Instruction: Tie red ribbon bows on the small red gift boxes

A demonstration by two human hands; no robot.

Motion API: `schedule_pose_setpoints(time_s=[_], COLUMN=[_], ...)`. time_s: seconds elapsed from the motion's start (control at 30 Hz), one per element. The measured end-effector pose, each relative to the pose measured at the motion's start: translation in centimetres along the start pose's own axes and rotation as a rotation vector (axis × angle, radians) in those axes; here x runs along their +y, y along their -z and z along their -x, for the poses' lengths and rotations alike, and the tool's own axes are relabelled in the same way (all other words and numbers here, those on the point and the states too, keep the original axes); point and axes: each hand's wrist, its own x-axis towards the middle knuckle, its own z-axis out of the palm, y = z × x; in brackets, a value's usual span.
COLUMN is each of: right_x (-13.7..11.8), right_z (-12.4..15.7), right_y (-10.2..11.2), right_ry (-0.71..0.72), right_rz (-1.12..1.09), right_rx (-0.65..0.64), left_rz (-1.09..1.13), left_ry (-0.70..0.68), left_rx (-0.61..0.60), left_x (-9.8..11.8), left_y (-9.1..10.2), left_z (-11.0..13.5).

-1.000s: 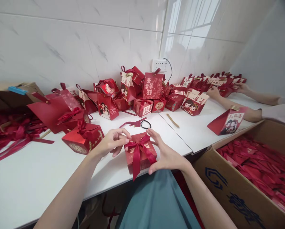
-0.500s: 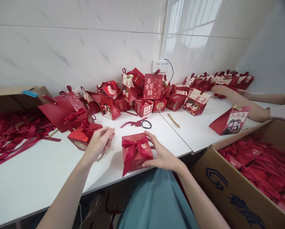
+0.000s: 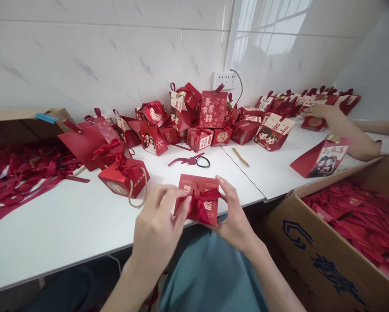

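A red gift box (image 3: pixel 194 184) tied with a dark red ribbon bow (image 3: pixel 201 203) is at the table's front edge, its top tipped toward me. My right hand (image 3: pixel 235 216) grips the box by its right side, fingers behind and thumb at the front. At the left loop of the bow, my left hand (image 3: pixel 160 216) is closed, thumb and forefinger pinching the ribbon. To the left stands another red box (image 3: pixel 124 180) with a bow and a twisted cord handle (image 3: pixel 138 190). A loose ribbon strip (image 3: pixel 184 160) and a black hair tie (image 3: pixel 203 161) lie behind the held box.
Several red gift boxes (image 3: pixel 214 108) are piled along the tiled wall. A carton of ribbons (image 3: pixel 15 177) sits at left; a cardboard box (image 3: pixel 314 255) full of red pieces stands at right. A tan strip (image 3: pixel 240 157) lies mid-table. Another person's hand (image 3: pixel 321 112) touches boxes at far right.
My left hand has moved right, from beside the corded box to the bow. The held box has tilted and shifted slightly right in my right hand. The other person's hand has moved a little.
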Motion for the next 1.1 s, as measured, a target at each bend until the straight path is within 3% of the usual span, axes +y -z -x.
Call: schedule_pose_setpoints(time_s=[0.17,0.27,0.37,0.47,0.67,0.8,0.93,0.97,1.03,1.1], right_x=[-1.5,-2.1,-2.6,-2.8,-3.1,-2.9,-2.5,-2.4,-2.3,-2.2], right_z=[2.0,2.5,2.8,3.0,3.0,3.0,2.8,2.8,2.7,2.7], right_y=[0.8,1.4,1.7,2.0,2.2,2.3,3.7,4.3,5.8,7.5], right_ry=[-0.006,0.011,0.021,0.012,0.032,0.043,0.058,0.038,-0.056,-0.23], right_rz=[-0.012,-0.065,-0.072,-0.039,-0.053,-0.082,-0.031,-0.016,-0.02,-0.134], right_rx=[0.144,0.186,0.228,0.235,0.251,0.251,0.271,0.303,0.412,0.548], left_rz=[0.027,0.05,0.056,0.048,0.009,0.003,-0.161,-0.202,-0.222,-0.116], left_ry=[-0.277,-0.332,-0.296,-0.26,-0.439,-0.363,0.021,0.072,0.125,0.027], left_rx=[0.101,0.098,0.093,0.105,0.241,0.17,0.211,0.193,0.035,-0.121], left_x=[3.6,4.7,5.6,6.1,5.3,5.0,2.6,1.6,-0.6,-2.3], left_y=[-0.3,-0.6,-0.5,-0.3,-0.3,0.6,1.0,0.5,-1.5,-4.4], left_z=[2.6,3.2,3.3,3.1,3.0,2.7,0.5,-0.2,-1.2,-1.6])
